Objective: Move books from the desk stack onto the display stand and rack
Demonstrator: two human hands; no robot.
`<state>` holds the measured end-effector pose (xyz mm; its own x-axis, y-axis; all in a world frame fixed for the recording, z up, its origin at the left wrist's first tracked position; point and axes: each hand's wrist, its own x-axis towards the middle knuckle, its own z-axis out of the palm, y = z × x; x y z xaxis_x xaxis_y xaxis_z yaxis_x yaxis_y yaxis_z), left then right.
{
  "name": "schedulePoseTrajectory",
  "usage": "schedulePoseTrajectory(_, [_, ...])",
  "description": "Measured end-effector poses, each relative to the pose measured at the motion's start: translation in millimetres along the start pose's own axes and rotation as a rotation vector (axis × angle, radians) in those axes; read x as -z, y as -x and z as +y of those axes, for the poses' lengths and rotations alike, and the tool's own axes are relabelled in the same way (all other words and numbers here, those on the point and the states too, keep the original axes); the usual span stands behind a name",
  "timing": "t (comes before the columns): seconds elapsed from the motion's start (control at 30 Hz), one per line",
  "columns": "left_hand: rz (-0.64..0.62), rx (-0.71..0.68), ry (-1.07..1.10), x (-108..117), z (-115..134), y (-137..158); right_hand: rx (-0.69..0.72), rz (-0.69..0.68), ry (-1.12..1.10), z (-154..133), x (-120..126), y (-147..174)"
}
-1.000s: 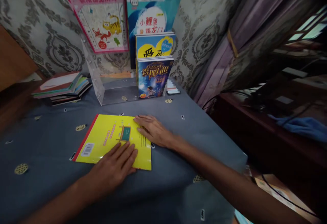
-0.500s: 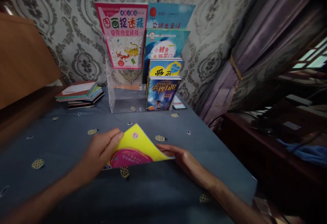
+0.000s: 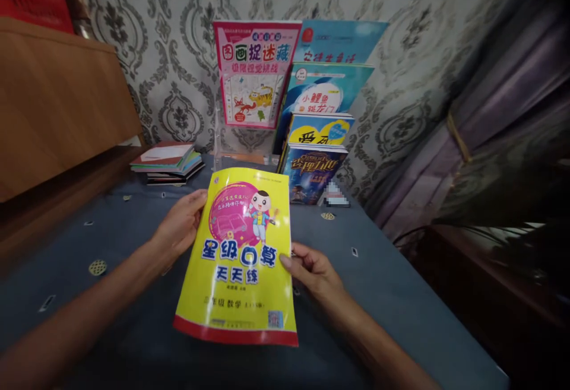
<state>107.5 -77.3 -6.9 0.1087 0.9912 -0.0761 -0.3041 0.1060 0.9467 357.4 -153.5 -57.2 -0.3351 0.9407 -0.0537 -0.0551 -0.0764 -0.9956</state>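
Yellow workbook (image 3: pixel 236 286), half a second earlier tipped with only part of its front cover in sight, now faces the person squarely, its title upright. It sits at the centre of the view, reaching down toward six o'clock, held at a slant over the blue tablecloth (image 3: pixel 383 313); whether its red bottom edge touches the cloth is hard to tell.

It looks light and limp, a thin paperback whose glossy cover (the light glances off it) could be a little slippery. It would likely bow if held by one corner, so opposite side edges seem the best hold, thumbs in front and fingers behind for support.

The left hand (image 3: pixel 180 224) is at the book's ten o'clock, partly curled and closed about that edge, most of its fingertips hidden. The right hand (image 3: pixel 314 271), at three o'clock, is loosely half-curled, thumb on the front cover, fingers bent at the edge.

Beyond, toward twelve o'clock, a pink picture book (image 3: pixel 258 75) stands upright; at ten o'clock lies a stack of books (image 3: pixel 171 161).
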Motion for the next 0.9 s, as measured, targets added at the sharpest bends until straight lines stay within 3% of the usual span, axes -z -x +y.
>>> schedulePoseTrajectory(0.07, [0.008, -0.013, -0.215, 21.7, -12.7, -13.0, -0.062, 0.046, 0.074, 7.7, 1.9, -5.3])
schedulePoseTrajectory(0.13, [-0.020, -0.058, -0.562, 42.6, -26.4, -22.0, -0.126, 0.097, 0.210, 14.4, 3.9, -9.8])
schedulePoseTrajectory(0.23, [-0.094, -0.276, -1.165, 64.9, -42.3, -25.9, -0.186, 0.153, 0.403, 18.4, 6.8, -13.4])
schedulePoseTrajectory(0.3, [-0.133, -0.400, -1.396, 72.1, -48.4, -24.6, -0.200, 0.152, 0.524, 17.1, 8.9, -13.8])
schedulePoseTrajectory(0.4, [-0.192, -0.502, -1.482, 76.4, -53.4, -23.1, -0.128, 0.190, 0.830, 14.2, 11.3, -13.8])
schedulePoseTrajectory(0.53, [-0.238, -0.573, -1.500, 81.9, -58.4, -25.4, 0.106, 0.232, 1.166, 15.6, 8.5, -22.8])
schedulePoseTrajectory(0.63, [-0.269, -0.582, -1.521, 86.8, -59.6, -28.5, 0.279, 0.195, 1.276, 18.8, 3.2, -38.3])
schedulePoseTrajectory(0.9, [-0.350, -0.686, -1.552, 81.1, -48.2, -42.7, 0.423, 0.188, 1.319, 25.9, 2.5, -57.3])
